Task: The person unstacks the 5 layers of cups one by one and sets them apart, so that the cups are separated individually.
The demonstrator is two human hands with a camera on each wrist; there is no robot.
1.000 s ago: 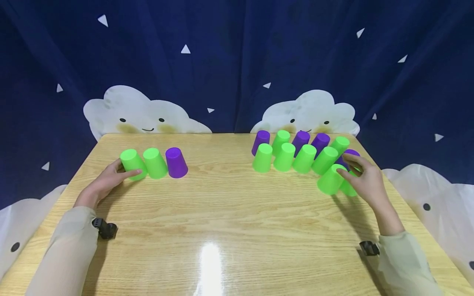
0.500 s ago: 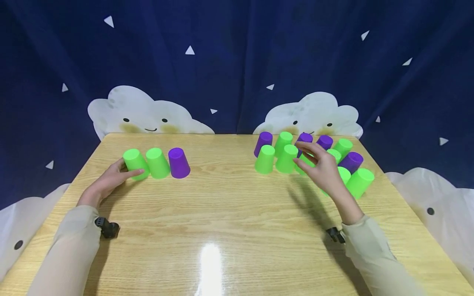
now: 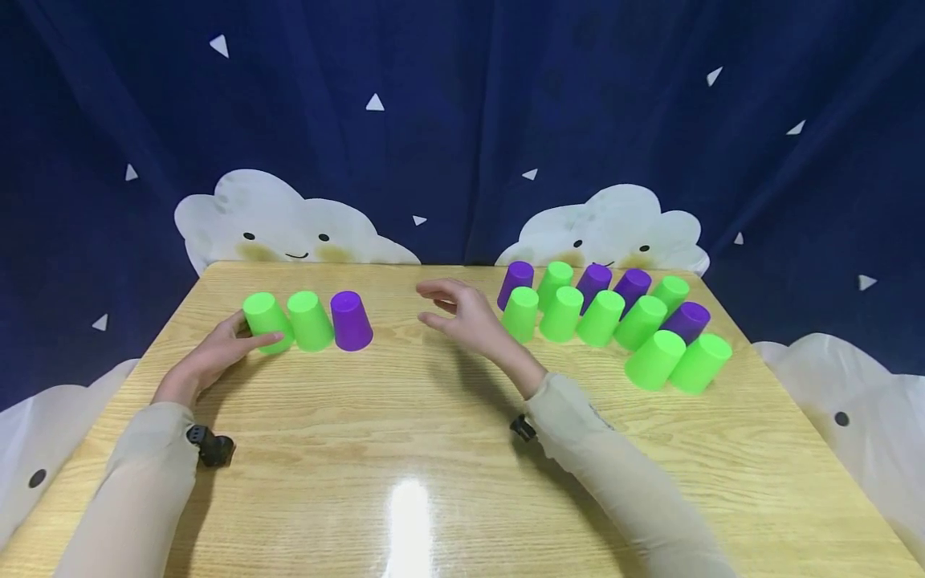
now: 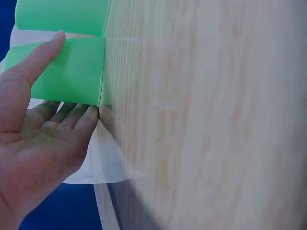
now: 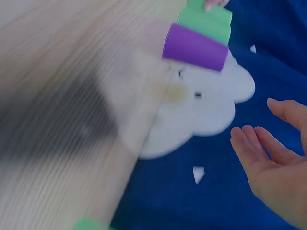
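Note:
At the table's left, three upside-down cups stand in a row. My left hand (image 3: 217,353) holds the outermost green cup (image 3: 264,321), thumb across its front and fingers along its outer side; the left wrist view shows the thumb over this green cup (image 4: 72,72). Beside it are another green cup (image 3: 310,323) and a purple cup (image 3: 351,321). My right hand (image 3: 466,317) is over the middle of the table, holding nothing, thumb and fingers spread apart and pointing left toward the purple cup. In the right wrist view the purple cup (image 5: 195,47) is ahead of the right hand (image 5: 276,158).
Several upside-down cups fill the table's right side in two rows: green cups (image 3: 560,315) in front, purple cups (image 3: 632,291) and green ones behind. Two green cups (image 3: 654,361) end the group at the right. A dark blue curtain (image 3: 448,120) hangs behind the wooden table (image 3: 325,449).
My right hand has left the green cups at the right end and swept left past the group to mid-table, with nothing in it. The left hand stays on its green cup.

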